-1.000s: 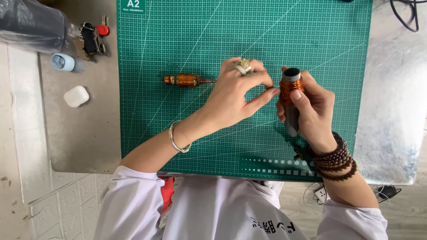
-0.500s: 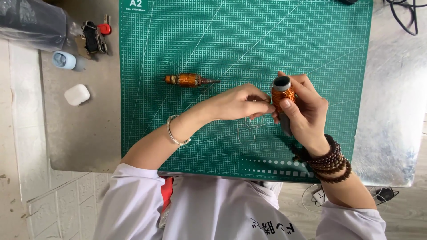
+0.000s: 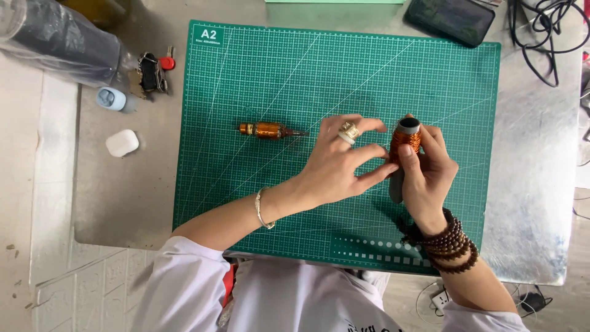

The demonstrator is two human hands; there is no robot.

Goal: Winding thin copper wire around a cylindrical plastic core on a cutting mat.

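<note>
- A grey metal worktop (image 3: 534,184) is carrying a green gridded cutting mat (image 3: 276,80), which is filling most of the head view; pale floor tiles are showing along the left edge.
- The right hand (image 3: 427,175) is standing over the right part of the mat, wrist bent and ringed by dark wooden bead bracelets (image 3: 452,243), fingers closed around a grey rod wound with copper wire, the copper coil (image 3: 405,142), and gripping it upright with the thumb lying across the winding.
- The left hand (image 3: 338,166) is reaching in from the lower left, forearm crossing the mat at a slant, a thin silver bangle (image 3: 263,209) on the wrist and a ring on one finger; its fingers are spread, with the fingertips (image 3: 384,174) touching the side of the coil. Whether they are pinching a wire end cannot be told.
- A second copper-wound spindle (image 3: 270,130) is lying flat on the mat, well left of both hands.
- Off the mat at the left, a white earbud case (image 3: 121,142), a small pale blue case (image 3: 112,99) and a bunch of keys (image 3: 150,71) are lying near a dark plastic-wrapped bundle (image 3: 58,40).
- A dark phone (image 3: 452,19) and black cables (image 3: 547,31) are lying at the top right.
</note>
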